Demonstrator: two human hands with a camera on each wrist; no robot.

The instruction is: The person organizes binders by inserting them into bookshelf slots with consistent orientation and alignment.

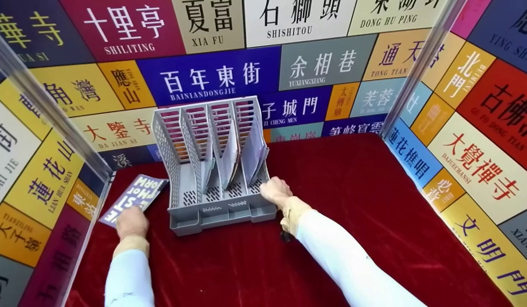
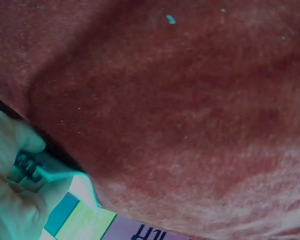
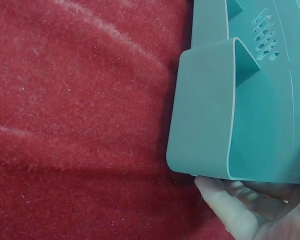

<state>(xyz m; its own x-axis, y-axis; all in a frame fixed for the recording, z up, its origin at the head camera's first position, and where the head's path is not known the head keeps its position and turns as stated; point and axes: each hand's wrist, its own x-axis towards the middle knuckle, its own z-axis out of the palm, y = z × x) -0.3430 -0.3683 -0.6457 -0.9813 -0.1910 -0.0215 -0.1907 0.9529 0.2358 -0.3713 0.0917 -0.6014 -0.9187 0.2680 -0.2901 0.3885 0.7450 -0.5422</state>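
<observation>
A grey plastic file rack [image 1: 225, 213] stands on red cloth, its upright dividers making several slots. Thin folders or booklets [image 1: 253, 155] lean in the slots on the right; the leftmost slot holds none. To the left of the rack, my left hand [image 1: 132, 222] grips a spiral notebook [image 1: 144, 190] with large pale lettering on a purple-grey cover. Its dark coil [image 2: 29, 164] shows between thumb and fingers in the left wrist view. My right hand [image 1: 275, 190] holds the rack's right side near the front corner, with the thumb [image 3: 225, 205] at the lower edge in the right wrist view.
Red velvet cloth [image 1: 353, 192] covers the work surface. Panels with coloured Chinese place-name signs [image 1: 212, 79] close it in at the back, left and right. Small front bins [image 1: 184, 221] run along the rack's base.
</observation>
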